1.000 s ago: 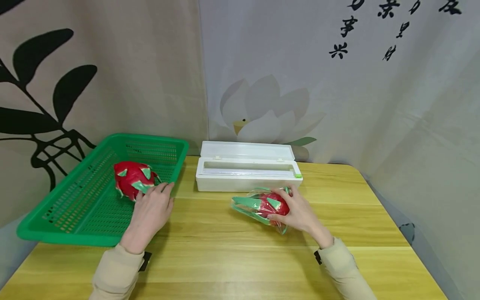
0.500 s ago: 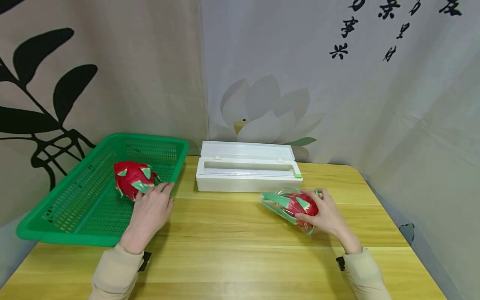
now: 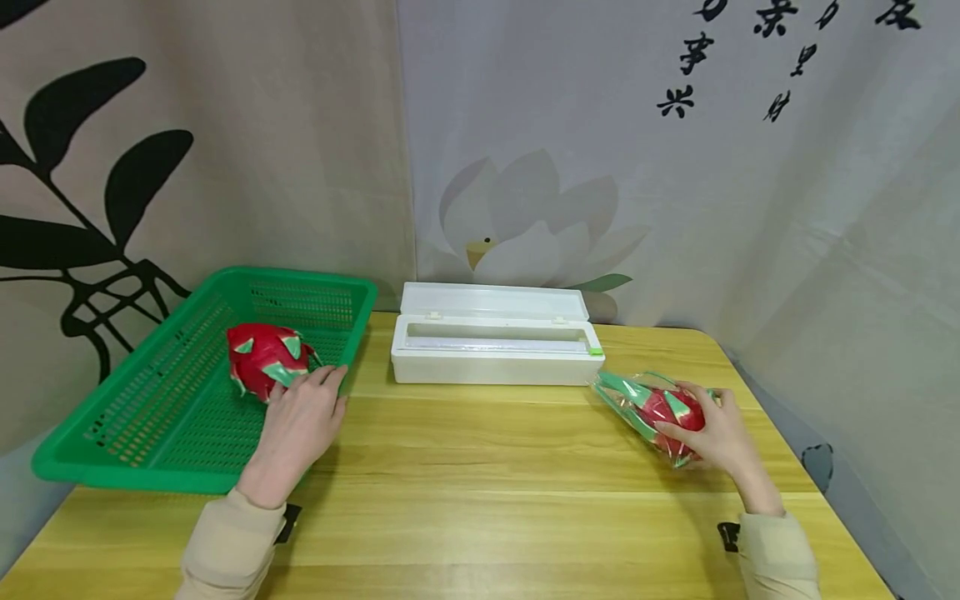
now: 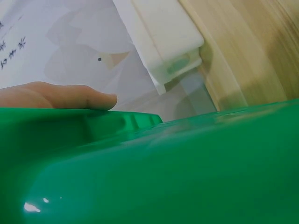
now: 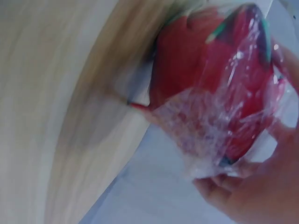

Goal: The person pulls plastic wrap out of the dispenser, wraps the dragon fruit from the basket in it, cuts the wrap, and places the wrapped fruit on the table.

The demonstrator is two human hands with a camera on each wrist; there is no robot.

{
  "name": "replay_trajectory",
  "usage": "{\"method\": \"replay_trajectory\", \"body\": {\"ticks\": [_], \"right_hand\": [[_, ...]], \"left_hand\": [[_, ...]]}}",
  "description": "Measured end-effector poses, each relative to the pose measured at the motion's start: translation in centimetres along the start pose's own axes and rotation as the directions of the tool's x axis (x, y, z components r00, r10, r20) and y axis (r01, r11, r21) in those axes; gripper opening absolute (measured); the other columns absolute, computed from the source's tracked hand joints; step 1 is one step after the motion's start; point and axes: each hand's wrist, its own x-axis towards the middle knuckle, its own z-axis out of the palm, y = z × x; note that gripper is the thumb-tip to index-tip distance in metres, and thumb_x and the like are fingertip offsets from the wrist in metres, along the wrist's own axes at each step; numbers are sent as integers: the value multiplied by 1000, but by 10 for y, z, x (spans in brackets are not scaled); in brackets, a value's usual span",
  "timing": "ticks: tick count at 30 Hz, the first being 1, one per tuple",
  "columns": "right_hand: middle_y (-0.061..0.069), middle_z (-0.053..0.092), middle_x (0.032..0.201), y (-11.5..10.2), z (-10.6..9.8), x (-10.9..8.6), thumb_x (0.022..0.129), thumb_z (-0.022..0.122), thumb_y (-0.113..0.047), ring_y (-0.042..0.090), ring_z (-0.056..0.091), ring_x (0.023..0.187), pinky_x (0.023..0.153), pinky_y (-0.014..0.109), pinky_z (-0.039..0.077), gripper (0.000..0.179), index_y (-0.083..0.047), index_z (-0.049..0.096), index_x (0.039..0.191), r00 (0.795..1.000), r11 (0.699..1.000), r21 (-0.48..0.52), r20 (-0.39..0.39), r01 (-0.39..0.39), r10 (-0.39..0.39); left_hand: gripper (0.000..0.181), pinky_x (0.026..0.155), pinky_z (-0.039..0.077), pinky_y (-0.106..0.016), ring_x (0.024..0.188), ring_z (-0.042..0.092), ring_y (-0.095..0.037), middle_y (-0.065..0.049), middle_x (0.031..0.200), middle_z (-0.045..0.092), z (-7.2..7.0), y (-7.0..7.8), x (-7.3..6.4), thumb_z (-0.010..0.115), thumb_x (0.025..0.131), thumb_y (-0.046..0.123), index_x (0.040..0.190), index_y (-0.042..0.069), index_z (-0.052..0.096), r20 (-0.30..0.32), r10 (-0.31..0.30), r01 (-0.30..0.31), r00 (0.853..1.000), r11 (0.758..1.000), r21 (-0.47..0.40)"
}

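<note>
My right hand (image 3: pixel 716 425) grips a red dragon fruit (image 3: pixel 660 408) with green scales, wrapped in clear plastic film, low over the right side of the table. In the right wrist view the crinkled film (image 5: pixel 201 121) covers the fruit's side, with fingers curled under it. My left hand (image 3: pixel 303 417) holds the near right rim of a green plastic basket (image 3: pixel 172 479). In the left wrist view one finger (image 4: pixel 88 98) shows above the basket wall (image 4: pixel 154 177); the other fingers are hidden. A second dragon fruit (image 3: pixel 262 354) lies in the basket, just beyond my left hand.
A white cling film dispenser (image 3: pixel 495 367) stands at the back middle of the wooden table (image 3: pixel 480 500), lid raised and a film roll inside. Behind it hangs a printed curtain (image 3: pixel 525 125). The table's right edge runs close to my right hand.
My right hand has moved to the right across the table with the wrapped dragon fruit, from before the dispenser to beyond its right end. My left hand and the basket have stayed still.
</note>
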Motion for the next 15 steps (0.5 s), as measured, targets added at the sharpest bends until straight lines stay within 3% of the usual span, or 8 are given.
{"method": "replay_trajectory", "body": {"ticks": [11, 15], "right_hand": [[46, 19, 130, 29, -17, -13, 83, 61, -60, 62, 26, 105, 69, 65, 38, 89, -2, 29, 143, 974, 975, -24, -46, -221, 220], [46, 19, 129, 34, -19, -17, 84, 59, -61, 63, 25, 105, 71, 67, 35, 90, -3, 26, 144, 965, 966, -24, -52, -259, 258]], "left_hand": [[39, 81, 45, -67, 104, 60, -43, -23, 119, 64, 1, -1, 0, 66, 85, 8, 122, -3, 61, 8, 4, -4, 1000, 1000, 9], [39, 82, 45, -67, 104, 60, -43, -22, 119, 64, 0, 0, 0, 66, 85, 8, 122, -3, 61, 8, 3, -3, 1000, 1000, 10]]}}
